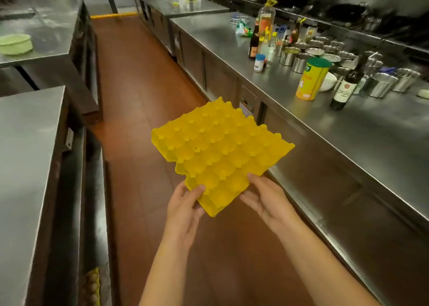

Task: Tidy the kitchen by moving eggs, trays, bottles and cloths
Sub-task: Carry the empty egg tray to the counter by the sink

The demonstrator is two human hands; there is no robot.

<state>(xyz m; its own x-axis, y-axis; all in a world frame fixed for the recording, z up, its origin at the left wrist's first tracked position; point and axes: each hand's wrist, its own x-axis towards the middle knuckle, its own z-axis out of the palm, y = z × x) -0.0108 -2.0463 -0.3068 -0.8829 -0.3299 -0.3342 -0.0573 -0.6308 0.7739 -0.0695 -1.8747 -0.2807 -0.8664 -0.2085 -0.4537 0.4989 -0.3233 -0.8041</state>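
The empty yellow egg tray (220, 152), probably light, fairly stiff and awkwardly broad, hangs over the aisle floor beside the long right bench (348, 124), its near corner pinched by both hands, left hand (185, 209) and right hand (267, 202), thumbs on top, a sound hold.
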